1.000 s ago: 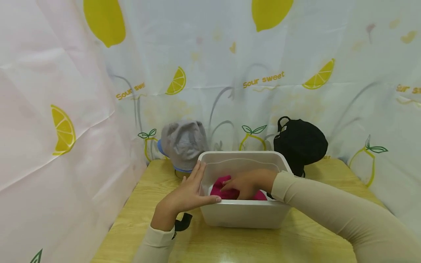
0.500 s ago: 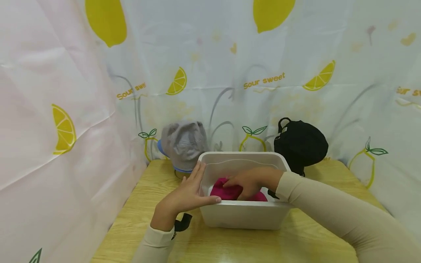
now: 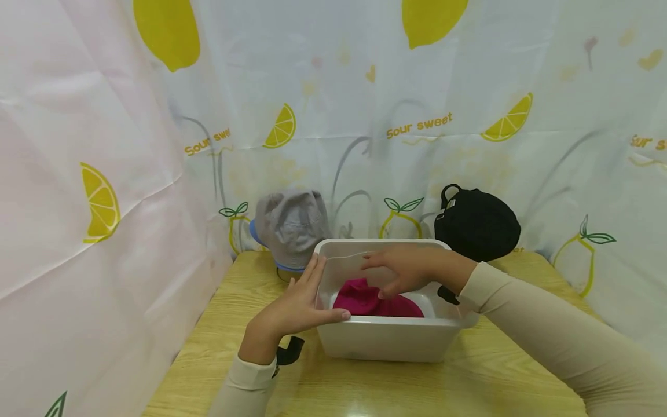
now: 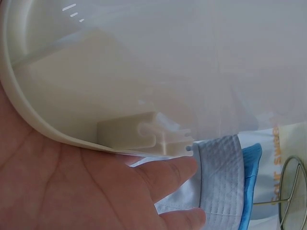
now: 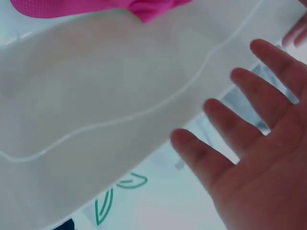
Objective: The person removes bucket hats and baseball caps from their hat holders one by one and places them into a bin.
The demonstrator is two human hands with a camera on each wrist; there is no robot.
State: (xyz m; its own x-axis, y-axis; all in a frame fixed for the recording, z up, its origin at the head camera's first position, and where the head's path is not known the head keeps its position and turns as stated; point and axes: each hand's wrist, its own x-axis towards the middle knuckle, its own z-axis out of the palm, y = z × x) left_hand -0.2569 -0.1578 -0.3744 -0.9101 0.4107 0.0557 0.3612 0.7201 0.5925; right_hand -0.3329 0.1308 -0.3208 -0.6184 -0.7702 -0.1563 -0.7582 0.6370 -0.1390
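A magenta cap lies in the white plastic bin, and its edge shows at the top of the right wrist view. My right hand hovers over the cap inside the bin's opening, fingers spread and holding nothing. In the right wrist view, those fingers stand apart from the bin's far wall. My left hand rests on the bin's near left corner, thumb along the front rim and straight fingers along the left side. Up close, the palm presses against the rim.
Behind the bin at left, a grey bucket hat with a blue brim sits on a wire stand. A black cap hangs at the back right. Lemon-print curtains enclose the wooden table at the back and left.
My right hand has let go of the magenta cap and risen up and to the right, its fingers spreading. The cap stays in the bin. My left hand has not moved.
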